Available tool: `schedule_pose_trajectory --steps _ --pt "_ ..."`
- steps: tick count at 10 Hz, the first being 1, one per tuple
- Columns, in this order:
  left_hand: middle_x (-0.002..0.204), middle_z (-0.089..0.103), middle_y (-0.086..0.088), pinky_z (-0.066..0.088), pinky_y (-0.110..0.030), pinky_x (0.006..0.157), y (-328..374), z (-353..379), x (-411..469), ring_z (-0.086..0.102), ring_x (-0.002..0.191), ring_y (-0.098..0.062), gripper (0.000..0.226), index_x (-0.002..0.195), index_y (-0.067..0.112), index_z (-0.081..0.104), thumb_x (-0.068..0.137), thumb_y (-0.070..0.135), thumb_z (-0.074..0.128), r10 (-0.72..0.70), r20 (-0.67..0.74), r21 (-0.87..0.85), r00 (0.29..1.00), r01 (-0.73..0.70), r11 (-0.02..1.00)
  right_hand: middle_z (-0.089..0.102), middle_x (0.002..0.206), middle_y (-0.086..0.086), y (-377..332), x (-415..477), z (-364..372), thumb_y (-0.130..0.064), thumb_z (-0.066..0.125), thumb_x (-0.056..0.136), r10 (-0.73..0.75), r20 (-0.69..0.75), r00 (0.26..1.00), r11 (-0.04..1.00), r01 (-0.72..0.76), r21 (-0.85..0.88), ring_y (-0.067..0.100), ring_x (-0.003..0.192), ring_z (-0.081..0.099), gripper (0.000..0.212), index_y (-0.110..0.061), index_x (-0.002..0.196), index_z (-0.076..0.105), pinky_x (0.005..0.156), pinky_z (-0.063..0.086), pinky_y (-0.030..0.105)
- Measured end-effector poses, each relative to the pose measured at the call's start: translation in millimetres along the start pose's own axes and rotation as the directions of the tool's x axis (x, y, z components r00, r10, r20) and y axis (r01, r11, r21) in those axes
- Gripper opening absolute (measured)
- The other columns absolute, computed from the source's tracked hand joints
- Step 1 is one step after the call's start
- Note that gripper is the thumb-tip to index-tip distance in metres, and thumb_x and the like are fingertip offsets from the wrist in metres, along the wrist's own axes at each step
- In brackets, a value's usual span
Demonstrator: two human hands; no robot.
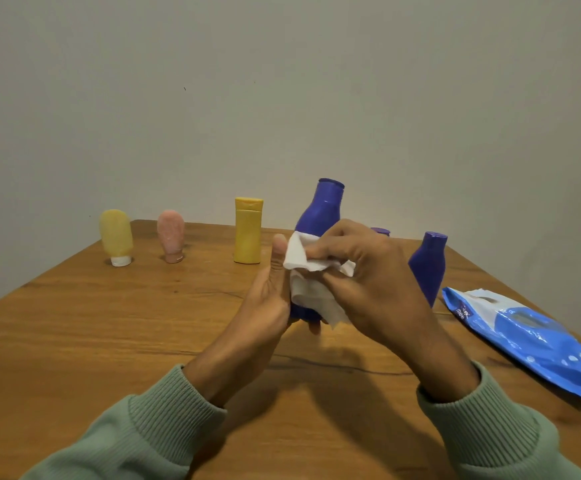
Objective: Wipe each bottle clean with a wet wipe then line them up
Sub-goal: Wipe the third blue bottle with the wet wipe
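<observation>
blue bottle [323, 209] upright, long axis vert, over table [109, 323] ctr, seems lifted | L hand [268, 299] grips base, thumb straight up side | R hand [368, 271] fingers curled, pinching wet wipe [303, 258] onto midbody | bare neck lies above R fingers

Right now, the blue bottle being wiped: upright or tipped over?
Blue bottle upright, leaning slightly: cap up, base down. Left hand holds its lower body; right hand presses the wipe on it. Base on table: cannot tell.
</observation>
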State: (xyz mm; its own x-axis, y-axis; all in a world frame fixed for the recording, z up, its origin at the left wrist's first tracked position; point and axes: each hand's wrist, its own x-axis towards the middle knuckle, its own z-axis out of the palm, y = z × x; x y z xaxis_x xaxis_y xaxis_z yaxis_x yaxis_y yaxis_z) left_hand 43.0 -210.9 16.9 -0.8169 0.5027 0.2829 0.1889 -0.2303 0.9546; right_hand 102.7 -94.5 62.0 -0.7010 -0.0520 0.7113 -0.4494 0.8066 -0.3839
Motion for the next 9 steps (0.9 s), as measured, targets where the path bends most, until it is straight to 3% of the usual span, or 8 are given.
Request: schedule_pose_trajectory --steps 1,3,4,5,6,7,8,9 --pt "0.071 0.071 0.002 0.054 -0.027 0.052 3.7 3.5 -4.3 0.066 0.061 -0.014 0.056 0.104 0.019 0.054 0.086 0.059 0.019 0.013 0.058 0.036 0.998 -0.015 0.999 0.056 0.092 -0.011 5.6 2.6 -3.9 -0.008 0.071 0.08 0.0 -0.098 0.995 0.999 0.004 0.048 -0.002 0.083 0.055 0.024 -0.012 0.104 0.07 0.075 0.044 0.005" --pt "0.089 0.068 -0.016 0.053 -0.035 0.062 5.1 3.7 -10.9 0.063 0.074 -0.028 0.072 0.116 0.011 0.057 0.084 0.065 0.021 -0.009 0.164 0.008 0.986 0.008 1.0 0.061 0.087 -0.008 17.4 9.0 -14.7 -0.008 0.067 0.085 0.002 -0.348 0.937 0.998 0.021 0.065 -0.002 0.081 0.057 0.016 -0.013 0.101 0.071 0.067 0.042 0.006" --pt "0.087 0.068 -0.013 0.055 -0.033 0.06 7.6 5.0 -11.3 0.063 0.072 -0.025 0.071 0.119 0.011 0.055 0.086 0.063 0.019 0.026 0.17 -0.083 0.985 -0.012 0.996 0.061 0.09 -0.009 16.4 9.7 -15.6 -0.009 0.068 0.085 0.016 -0.299 0.954 0.996 0.011 0.089 -0.001 0.084 0.058 0.02 -0.014 0.104 0.07 0.069 0.045 0.007" --pt "0.089 0.07 -0.012 0.058 -0.034 0.059 11.0 3.9 -7.5 0.067 0.071 -0.021 0.072 0.12 0.012 0.053 0.082 0.069 0.029 0.076 0.111 -0.179 0.991 -0.055 0.982 0.06 0.093 -0.013 10.0 7.3 -15.0 -0.009 0.068 0.083 0.056 -0.124 0.991 0.989 -0.038 0.146 0.001 0.089 0.058 0.022 -0.015 0.105 0.069 0.071 0.047 0.008" --pt "0.09 0.069 -0.014 0.059 -0.035 0.058 15.7 2.8 -5.9 0.071 0.07 -0.021 0.087 0.117 0.009 0.056 0.065 0.077 0.047 0.035 0.042 -0.213 0.999 -0.025 0.977 0.054 0.092 -0.017 2.4 4.2 -11.1 -0.01 0.071 0.08 0.069 0.002 0.998 0.993 -0.069 0.097 -0.001 0.085 0.056 0.027 -0.014 0.106 0.068 0.07 0.045 0.003" --pt "0.113 0.066 -0.014 0.06 -0.031 0.074 16.0 1.1 -7.0 0.07 0.095 -0.02 0.073 0.119 0.015 0.056 0.07 0.066 0.034 -0.023 -0.038 -0.204 0.999 0.014 0.979 0.053 0.095 -0.016 -2.4 2.1 -8.2 -0.011 0.071 0.08 0.07 0.07 0.995 0.996 -0.074 0.05 -0.003 0.087 0.053 0.028 -0.015 0.107 0.069 0.074 0.041 -0.001" --pt "0.134 0.056 -0.018 0.052 -0.04 0.095 13.8 0.8 -7.7 0.058 0.12 -0.03 0.073 0.116 0.019 0.058 0.071 0.072 0.034 -0.058 -0.084 -0.155 0.995 0.044 0.987 0.055 0.096 -0.015 -5.5 -0.2 -5.9 -0.009 0.071 0.08 0.058 0.146 0.988 0.997 -0.065 0.043 -0.001 0.091 0.054 0.026 -0.017 0.105 0.071 0.074 0.041 0.0" --pt "0.136 0.054 -0.021 0.051 -0.036 0.092 14.7 1.4 -7.9 0.055 0.123 -0.033 0.072 0.114 0.016 0.057 0.075 0.071 0.031 -0.085 -0.136 -0.184 0.987 0.059 0.981 0.057 0.09 -0.019 -5.1 0.4 -8.1 -0.008 0.071 0.08 0.022 0.27 0.963 0.995 -0.046 0.084 0.0 0.089 0.057 0.024 -0.019 0.1 0.073 0.076 0.045 0.005"
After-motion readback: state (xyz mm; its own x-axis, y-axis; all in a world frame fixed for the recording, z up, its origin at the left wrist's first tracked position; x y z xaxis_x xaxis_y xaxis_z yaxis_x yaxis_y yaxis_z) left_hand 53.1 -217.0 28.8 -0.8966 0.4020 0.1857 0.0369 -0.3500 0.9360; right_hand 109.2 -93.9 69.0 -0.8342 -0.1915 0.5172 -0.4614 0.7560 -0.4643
